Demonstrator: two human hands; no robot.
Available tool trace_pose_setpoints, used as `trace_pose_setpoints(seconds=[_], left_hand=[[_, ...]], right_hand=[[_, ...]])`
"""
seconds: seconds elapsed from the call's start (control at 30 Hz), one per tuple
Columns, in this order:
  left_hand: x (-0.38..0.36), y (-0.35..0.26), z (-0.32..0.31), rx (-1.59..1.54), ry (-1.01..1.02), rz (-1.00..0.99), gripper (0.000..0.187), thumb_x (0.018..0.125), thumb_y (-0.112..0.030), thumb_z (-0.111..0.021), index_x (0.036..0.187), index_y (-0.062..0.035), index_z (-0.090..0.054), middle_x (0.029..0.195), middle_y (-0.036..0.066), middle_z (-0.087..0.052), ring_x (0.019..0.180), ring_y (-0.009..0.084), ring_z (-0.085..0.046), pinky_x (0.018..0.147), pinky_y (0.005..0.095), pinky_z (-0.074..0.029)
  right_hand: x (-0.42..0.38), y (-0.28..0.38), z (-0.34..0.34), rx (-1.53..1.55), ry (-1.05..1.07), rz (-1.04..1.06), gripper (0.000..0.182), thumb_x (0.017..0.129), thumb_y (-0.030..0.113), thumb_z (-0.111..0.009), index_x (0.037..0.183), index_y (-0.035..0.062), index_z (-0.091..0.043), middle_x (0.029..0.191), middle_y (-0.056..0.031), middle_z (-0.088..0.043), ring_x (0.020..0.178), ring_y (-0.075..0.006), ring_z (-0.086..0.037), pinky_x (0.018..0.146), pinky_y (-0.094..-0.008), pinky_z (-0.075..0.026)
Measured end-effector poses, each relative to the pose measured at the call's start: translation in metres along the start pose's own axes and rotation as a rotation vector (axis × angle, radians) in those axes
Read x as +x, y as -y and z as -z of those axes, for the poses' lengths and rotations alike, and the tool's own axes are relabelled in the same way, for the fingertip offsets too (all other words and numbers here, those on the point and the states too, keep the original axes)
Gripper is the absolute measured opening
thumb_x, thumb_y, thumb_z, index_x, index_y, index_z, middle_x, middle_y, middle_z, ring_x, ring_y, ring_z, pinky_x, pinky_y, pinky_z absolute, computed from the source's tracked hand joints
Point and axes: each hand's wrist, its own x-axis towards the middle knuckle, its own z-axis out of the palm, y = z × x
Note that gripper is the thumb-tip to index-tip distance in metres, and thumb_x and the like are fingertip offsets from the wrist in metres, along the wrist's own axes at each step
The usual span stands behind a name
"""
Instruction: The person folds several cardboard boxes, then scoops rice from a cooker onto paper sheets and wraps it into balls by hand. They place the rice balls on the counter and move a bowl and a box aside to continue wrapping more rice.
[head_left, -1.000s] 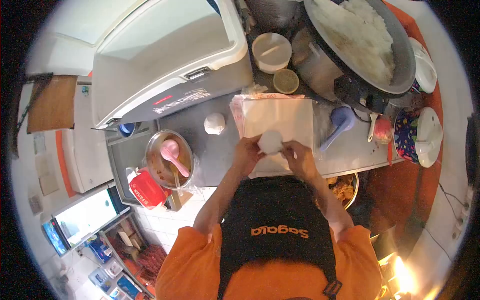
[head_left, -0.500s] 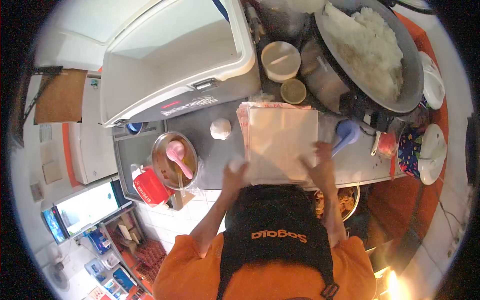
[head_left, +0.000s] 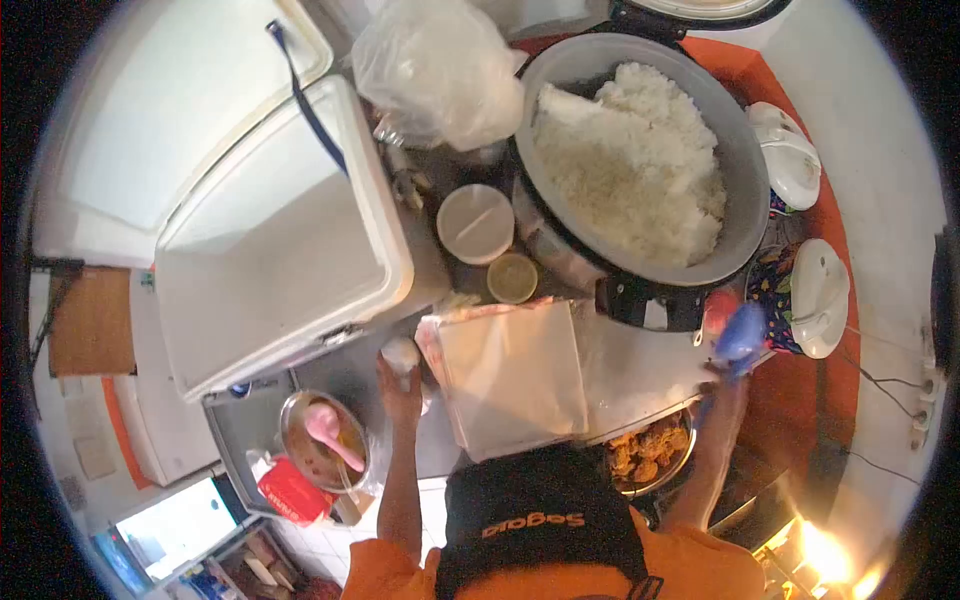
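My left hand (head_left: 400, 394) is closed around a small round white thing (head_left: 400, 354) on the grey counter; its exact kind does not show. In my right hand (head_left: 722, 378) is a blue rice scoop (head_left: 741, 335), blurred by motion, held up past the counter's right edge. Between my hands lies a stack of brown wrapping paper (head_left: 515, 385). Beyond it, a large open pot (head_left: 745, 215) tilts toward me, holding white rice (head_left: 640, 165).
An open cooler box (head_left: 400, 265) stands at left. Two round tubs, one a lidded white tub (head_left: 475, 223), sit behind the paper. A steel bowl (head_left: 296, 440) holds a pink ladle (head_left: 323, 422). Fried food (head_left: 645, 452) is low right, near a bright flame (head_left: 825, 550).
My right hand has picked the blue scoop up off the counter and moved right. My left hand has reached forward and closed on the round white thing. The view has shifted forward and right.
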Motion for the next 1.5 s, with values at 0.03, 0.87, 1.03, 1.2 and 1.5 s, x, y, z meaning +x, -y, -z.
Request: trace_pose_setpoints(seconds=[0.03,0.87,1.03,1.2,1.5], left_hand=[[0.005,-0.01,0.002,-0.007,0.013,0.02,0.079,0.091,-0.029,-0.07,0.151,0.0065,-0.034,0.148,0.029,-0.046,0.135,0.0426,-0.047,0.116,0.05,-0.033],[0.069,-0.356,0.032,-0.504,0.962,-0.278,0.091,0.079,-0.02,-0.084,0.148,0.0053,-0.029,0.129,0.018,-0.059,0.12,0.0233,-0.06,0.104,0.0364,-0.049],[0.059,-0.345,0.018,-0.674,0.886,-0.313,0.094,0.08,-0.02,-0.083,0.152,0.0037,-0.027,0.137,0.019,-0.056,0.122,0.0255,-0.06,0.105,0.0382,-0.049],[0.063,-0.345,0.02,-0.532,0.911,-0.373,0.093,0.081,-0.022,-0.083,0.152,0.0033,-0.028,0.135,0.019,-0.058,0.12,0.0273,-0.062,0.105,0.0388,-0.049],[0.059,-0.318,0.019,-0.647,0.856,-0.311,0.089,0.084,-0.019,-0.079,0.154,0.0013,-0.028,0.145,0.018,-0.052,0.132,0.0282,-0.053,0.11,0.0399,-0.043]], right_hand=[[0.005,0.024,0.013,0.034,-0.075,0.145,0.029,0.102,0.021,-0.054,0.127,0.0059,-0.052,0.099,-0.0094,-0.068,0.074,-0.0129,-0.058,0.058,-0.0276,-0.049],[0.138,0.2,-0.206,-1.681,1.121,1.176,0.025,0.082,0.013,-0.061,0.093,-0.0058,-0.071,0.077,-0.0266,-0.069,0.075,-0.0422,-0.071,0.066,-0.0506,-0.057],[0.184,0.156,-0.221,-1.5,1.205,1.383,0.024,0.077,0.01,-0.061,0.091,-0.007,-0.07,0.072,-0.0279,-0.067,0.076,-0.0427,-0.07,0.068,-0.0514,-0.056],[0.125,0.193,-0.216,-1.68,1.291,0.884,0.026,0.083,0.012,-0.058,0.091,-0.0091,-0.069,0.074,-0.029,-0.068,0.078,-0.0409,-0.071,0.071,-0.0509,-0.056],[0.1,0.229,-0.123,-0.797,0.958,0.638,0.038,0.103,0.032,-0.052,0.097,-0.0007,-0.068,0.069,-0.0129,-0.068,0.05,-0.0204,-0.058,0.046,-0.0361,-0.047]])
